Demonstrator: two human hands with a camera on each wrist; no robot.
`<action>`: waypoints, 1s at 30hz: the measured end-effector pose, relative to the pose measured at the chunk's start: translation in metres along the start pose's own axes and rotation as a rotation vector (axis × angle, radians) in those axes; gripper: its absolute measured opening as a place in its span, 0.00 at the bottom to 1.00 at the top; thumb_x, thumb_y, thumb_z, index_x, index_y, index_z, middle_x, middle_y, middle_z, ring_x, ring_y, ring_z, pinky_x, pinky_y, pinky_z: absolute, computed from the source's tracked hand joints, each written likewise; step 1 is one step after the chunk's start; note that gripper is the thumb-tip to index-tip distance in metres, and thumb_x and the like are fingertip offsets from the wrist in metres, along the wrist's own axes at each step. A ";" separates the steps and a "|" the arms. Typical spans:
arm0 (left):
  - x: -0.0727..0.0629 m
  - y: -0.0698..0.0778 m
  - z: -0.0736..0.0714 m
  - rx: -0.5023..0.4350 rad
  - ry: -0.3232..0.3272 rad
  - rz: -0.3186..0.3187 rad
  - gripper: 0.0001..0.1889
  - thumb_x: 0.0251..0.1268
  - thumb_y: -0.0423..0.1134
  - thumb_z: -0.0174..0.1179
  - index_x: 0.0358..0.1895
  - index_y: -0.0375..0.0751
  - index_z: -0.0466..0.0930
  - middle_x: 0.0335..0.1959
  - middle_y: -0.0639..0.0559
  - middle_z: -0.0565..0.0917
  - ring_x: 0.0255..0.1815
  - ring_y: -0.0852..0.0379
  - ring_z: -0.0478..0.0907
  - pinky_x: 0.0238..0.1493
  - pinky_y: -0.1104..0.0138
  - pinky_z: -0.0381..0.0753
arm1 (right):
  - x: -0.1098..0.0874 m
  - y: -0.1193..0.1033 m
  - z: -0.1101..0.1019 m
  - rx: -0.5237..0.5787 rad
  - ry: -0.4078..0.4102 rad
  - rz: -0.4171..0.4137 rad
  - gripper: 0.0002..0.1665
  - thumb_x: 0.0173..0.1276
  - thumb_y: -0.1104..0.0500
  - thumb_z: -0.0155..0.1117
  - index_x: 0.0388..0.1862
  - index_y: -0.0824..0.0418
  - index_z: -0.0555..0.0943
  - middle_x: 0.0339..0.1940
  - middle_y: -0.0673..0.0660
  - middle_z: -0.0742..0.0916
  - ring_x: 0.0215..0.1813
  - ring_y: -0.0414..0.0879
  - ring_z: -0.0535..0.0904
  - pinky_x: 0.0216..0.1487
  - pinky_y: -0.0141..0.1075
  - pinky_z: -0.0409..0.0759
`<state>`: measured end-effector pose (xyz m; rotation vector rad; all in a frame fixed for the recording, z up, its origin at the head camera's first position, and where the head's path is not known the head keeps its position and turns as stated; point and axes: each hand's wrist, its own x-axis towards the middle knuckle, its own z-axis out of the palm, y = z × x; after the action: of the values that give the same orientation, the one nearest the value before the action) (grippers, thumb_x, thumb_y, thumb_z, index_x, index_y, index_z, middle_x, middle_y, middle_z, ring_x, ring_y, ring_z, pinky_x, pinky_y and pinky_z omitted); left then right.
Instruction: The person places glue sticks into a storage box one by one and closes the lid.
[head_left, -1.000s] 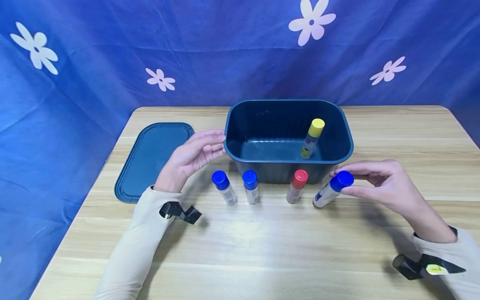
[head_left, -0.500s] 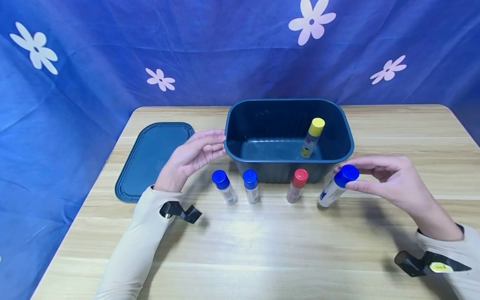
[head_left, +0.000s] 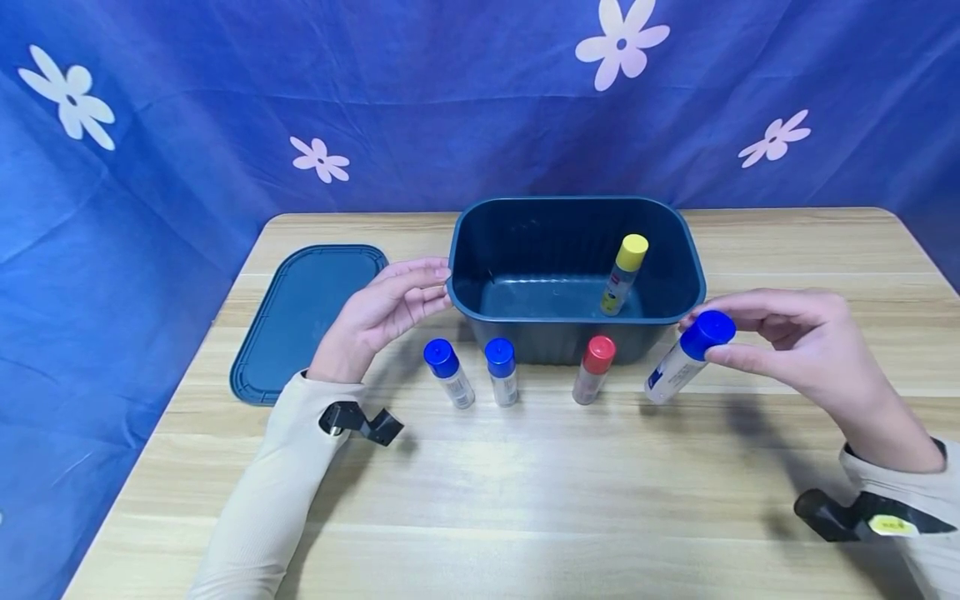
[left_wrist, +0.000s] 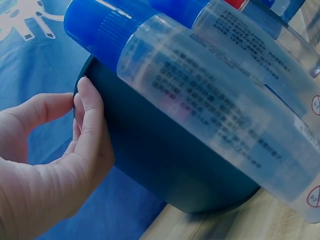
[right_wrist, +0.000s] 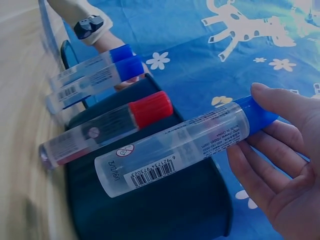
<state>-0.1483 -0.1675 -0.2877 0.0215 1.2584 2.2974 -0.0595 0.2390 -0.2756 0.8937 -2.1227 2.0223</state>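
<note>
In the head view a dark teal plastic bin (head_left: 577, 333) stands at the back of the table. My left hand (head_left: 382, 308) pinches its left rim between thumb and fingers. My right hand (head_left: 795, 342) grips a clear glue bottle (head_left: 672, 373) by its blue cap, right of the bin's front corner. That bottle is tilted, its base just above the table. Before the bin stand two blue-capped glue bottles (head_left: 457, 387) and a red-capped bottle (head_left: 590, 383). A yellow-capped bottle (head_left: 618, 287) leans inside the bin. The right wrist view shows the held bottle's barcode.
A flat teal lid (head_left: 300, 321) lies on the wooden table (head_left: 480, 508) left of the bin, partly behind my left hand. A blue curtain (head_left: 450, 100) with white flowers hangs behind the table.
My right hand has moved right and slightly away from me with the blue-capped glue bottle, whose base has risen off the table. My left hand stays at the bin rim.
</note>
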 end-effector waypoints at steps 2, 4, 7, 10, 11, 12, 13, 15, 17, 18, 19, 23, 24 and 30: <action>0.000 0.000 0.000 -0.002 0.001 -0.001 0.11 0.71 0.23 0.48 0.40 0.32 0.81 0.33 0.43 0.85 0.34 0.53 0.84 0.43 0.65 0.85 | 0.002 -0.002 -0.001 0.030 -0.003 -0.028 0.23 0.48 0.88 0.63 0.46 0.85 0.77 0.42 0.70 0.86 0.46 0.54 0.85 0.47 0.33 0.82; 0.000 0.000 0.000 -0.003 -0.001 0.001 0.10 0.71 0.23 0.48 0.41 0.32 0.81 0.34 0.43 0.85 0.35 0.53 0.84 0.43 0.65 0.85 | 0.004 -0.004 -0.001 0.036 0.004 -0.043 0.22 0.49 0.88 0.62 0.46 0.85 0.76 0.42 0.71 0.86 0.46 0.54 0.85 0.48 0.33 0.82; 0.001 -0.001 0.000 -0.007 -0.004 0.004 0.10 0.70 0.23 0.49 0.41 0.32 0.81 0.34 0.42 0.85 0.35 0.53 0.84 0.42 0.66 0.85 | 0.005 -0.007 -0.001 0.029 0.024 -0.034 0.22 0.50 0.88 0.62 0.47 0.85 0.76 0.42 0.70 0.86 0.45 0.54 0.85 0.47 0.33 0.82; 0.001 -0.001 -0.001 -0.012 -0.005 0.005 0.10 0.70 0.23 0.49 0.40 0.31 0.81 0.34 0.42 0.85 0.35 0.52 0.84 0.41 0.66 0.85 | 0.006 -0.009 -0.001 0.018 0.044 -0.009 0.22 0.50 0.88 0.61 0.47 0.84 0.76 0.43 0.69 0.86 0.45 0.53 0.85 0.44 0.32 0.83; 0.001 -0.001 -0.001 -0.013 -0.006 0.006 0.10 0.70 0.23 0.49 0.40 0.31 0.81 0.34 0.42 0.85 0.35 0.52 0.84 0.41 0.66 0.85 | 0.006 -0.010 -0.001 0.016 0.049 -0.003 0.22 0.50 0.88 0.61 0.47 0.84 0.76 0.43 0.68 0.86 0.44 0.53 0.85 0.44 0.32 0.83; 0.000 -0.001 -0.001 -0.012 -0.004 0.006 0.10 0.70 0.23 0.49 0.40 0.31 0.81 0.34 0.42 0.85 0.35 0.52 0.84 0.41 0.66 0.85 | 0.006 -0.011 -0.001 0.013 0.054 0.003 0.22 0.50 0.87 0.62 0.47 0.84 0.77 0.43 0.68 0.86 0.44 0.53 0.85 0.43 0.32 0.83; 0.000 -0.001 -0.001 -0.011 -0.004 0.006 0.10 0.70 0.23 0.49 0.40 0.31 0.81 0.34 0.42 0.85 0.35 0.52 0.84 0.41 0.66 0.85 | 0.006 -0.011 -0.001 0.014 0.058 0.006 0.22 0.50 0.87 0.62 0.47 0.84 0.77 0.43 0.68 0.86 0.44 0.53 0.85 0.42 0.32 0.83; 0.000 -0.001 -0.001 -0.008 -0.003 0.007 0.10 0.70 0.23 0.49 0.40 0.31 0.81 0.34 0.42 0.85 0.35 0.52 0.84 0.41 0.66 0.85 | 0.007 -0.012 -0.001 0.002 0.065 0.014 0.22 0.50 0.87 0.62 0.48 0.83 0.77 0.43 0.68 0.87 0.44 0.52 0.85 0.42 0.31 0.83; 0.000 -0.001 -0.001 -0.008 -0.001 0.008 0.09 0.70 0.23 0.49 0.41 0.31 0.81 0.34 0.42 0.85 0.35 0.52 0.84 0.41 0.66 0.84 | 0.008 -0.013 0.000 -0.007 0.067 0.021 0.22 0.51 0.86 0.62 0.48 0.83 0.77 0.43 0.67 0.87 0.44 0.52 0.85 0.42 0.31 0.83; 0.000 -0.002 -0.001 -0.009 0.001 0.007 0.09 0.70 0.23 0.50 0.41 0.31 0.81 0.34 0.42 0.85 0.35 0.52 0.84 0.41 0.66 0.84 | 0.008 -0.014 0.000 -0.006 0.067 0.023 0.22 0.51 0.86 0.62 0.48 0.83 0.77 0.43 0.67 0.87 0.44 0.52 0.85 0.43 0.32 0.83; 0.000 -0.002 -0.001 -0.008 0.001 0.007 0.09 0.70 0.23 0.50 0.41 0.31 0.80 0.34 0.42 0.85 0.35 0.52 0.84 0.41 0.66 0.84 | 0.009 -0.014 0.001 -0.004 0.067 0.025 0.22 0.51 0.86 0.62 0.48 0.83 0.77 0.43 0.68 0.87 0.44 0.52 0.85 0.43 0.32 0.83; 0.000 -0.002 -0.001 -0.009 0.003 0.006 0.09 0.70 0.23 0.49 0.41 0.32 0.80 0.33 0.42 0.85 0.34 0.52 0.84 0.41 0.66 0.85 | 0.012 -0.016 0.002 0.016 0.069 0.016 0.22 0.51 0.87 0.61 0.48 0.83 0.77 0.43 0.69 0.86 0.44 0.53 0.85 0.42 0.32 0.84; 0.000 -0.001 -0.001 -0.009 0.003 0.005 0.09 0.70 0.23 0.49 0.40 0.32 0.80 0.33 0.42 0.85 0.34 0.53 0.84 0.41 0.66 0.85 | 0.013 -0.016 0.003 0.024 0.069 0.011 0.21 0.51 0.87 0.61 0.47 0.84 0.77 0.43 0.69 0.86 0.44 0.54 0.85 0.42 0.33 0.84; 0.000 -0.001 -0.001 -0.007 0.004 0.004 0.09 0.70 0.23 0.48 0.41 0.31 0.80 0.34 0.42 0.85 0.35 0.52 0.84 0.42 0.66 0.85 | 0.019 -0.019 0.005 0.066 0.073 -0.033 0.20 0.51 0.87 0.61 0.46 0.86 0.76 0.42 0.71 0.85 0.45 0.56 0.85 0.43 0.34 0.84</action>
<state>-0.1483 -0.1679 -0.2896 0.0175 1.2537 2.3058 -0.0654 0.2281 -0.2509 0.8441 -2.0020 2.0860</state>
